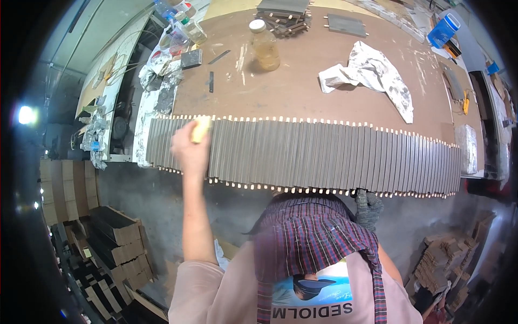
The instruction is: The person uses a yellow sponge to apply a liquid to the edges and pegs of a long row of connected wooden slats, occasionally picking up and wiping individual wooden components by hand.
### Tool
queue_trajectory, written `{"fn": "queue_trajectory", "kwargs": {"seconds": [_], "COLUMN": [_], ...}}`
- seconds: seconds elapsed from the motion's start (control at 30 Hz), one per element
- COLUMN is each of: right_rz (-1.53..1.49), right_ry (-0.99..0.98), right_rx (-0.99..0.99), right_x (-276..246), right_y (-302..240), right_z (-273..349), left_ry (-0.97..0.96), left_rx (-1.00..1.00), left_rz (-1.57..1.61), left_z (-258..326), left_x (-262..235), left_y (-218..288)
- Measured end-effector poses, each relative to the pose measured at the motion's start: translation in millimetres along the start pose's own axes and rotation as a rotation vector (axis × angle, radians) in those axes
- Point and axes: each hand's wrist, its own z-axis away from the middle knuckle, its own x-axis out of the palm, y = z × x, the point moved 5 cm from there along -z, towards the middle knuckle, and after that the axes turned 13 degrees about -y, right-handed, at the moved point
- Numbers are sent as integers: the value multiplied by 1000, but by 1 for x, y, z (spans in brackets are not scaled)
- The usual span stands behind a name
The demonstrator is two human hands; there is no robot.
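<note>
A long row of narrow dark grey slats (302,154) lies side by side along the near edge of the brown-topped table (302,86). Pale, peg-like ends stick out at both ends of the slats. My left hand (185,148), bare, is closed around a yellow sponge-like block (200,129) over the left part of the row, by its far edge. My right hand (369,209), in a grey knitted glove, is at the near edge of the row, right of my body. Its fingertips seem to touch the pegs there; how its fingers are bent is unclear.
A capped jar of yellowish liquid (264,48) and a crumpled white cloth (369,75) rest beyond the row. More slats are stacked (283,19) at the far edge. Several bottles (181,35) crowd the far left; a blue container (443,29) stands far right. Cardboard stacks (445,259) occupy the floor.
</note>
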Motion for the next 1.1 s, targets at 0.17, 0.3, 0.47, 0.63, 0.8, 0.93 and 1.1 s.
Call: {"fn": "queue_trajectory", "kwargs": {"seconds": [0.17, 0.3, 0.47, 0.63, 0.8, 0.93, 1.1], "right_rz": [83, 107, 138, 158, 164, 175, 227], "right_ry": [-36, -47, -47, -58, -63, -59, -52], "right_rx": [-43, -55, -65, -77, -80, -76, -95], "right_x": [-7, -9, -9, -9, -8, -8, -8], "right_y": [1, 3, 5, 4, 8, 11, 12], "right_z": [-2, 0, -1, -1, 0, 1, 0], "left_ry": [-133, -46, -154, -109, -349, -522, -732], "left_rx": [126, -178, 223, -6, 218, 164, 129], "left_rz": [-173, -240, -112, -259, -82, -71, -132], "left_z": [-9, -24, -20, -50, -43, 3, 44], "left_x": [22, -12, 2, -8, -12, -39, -86], "left_y": [9, -77, -4, -65, -49, -68, -65]}}
